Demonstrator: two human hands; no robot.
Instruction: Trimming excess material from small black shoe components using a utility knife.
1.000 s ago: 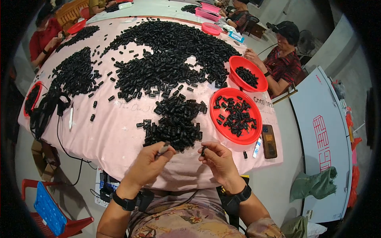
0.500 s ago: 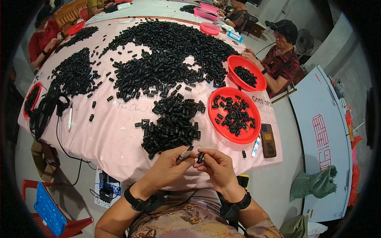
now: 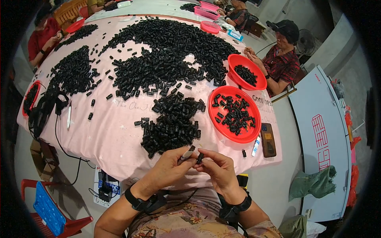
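Observation:
Close together at the near table edge, both hands are at work. My left hand (image 3: 171, 163) is closed around a slim whitish tool (image 3: 185, 155) with a dark end; its exact kind is hidden by the fingers. Pinched in the fingertips of my right hand (image 3: 220, 168) is a small black cylindrical part (image 3: 200, 158), and the left fingers come up against it. Just beyond my hands lies a near heap of similar black parts (image 3: 170, 129). To its right a red basin (image 3: 214, 127) holds more of them, spread over its bottom.
A larger heap of black parts (image 3: 170, 43) covers the far table. Another red basin (image 3: 260, 77) stands before a co-worker in a dark cap (image 3: 286, 31). A phone (image 3: 268, 139) lies at the right edge, a white pen-like tool (image 3: 69, 115) at left. A red chair (image 3: 75, 227) stands below.
My hands stay almost in place, with the fingers shifting slightly around the small black part. The view has moved a little.

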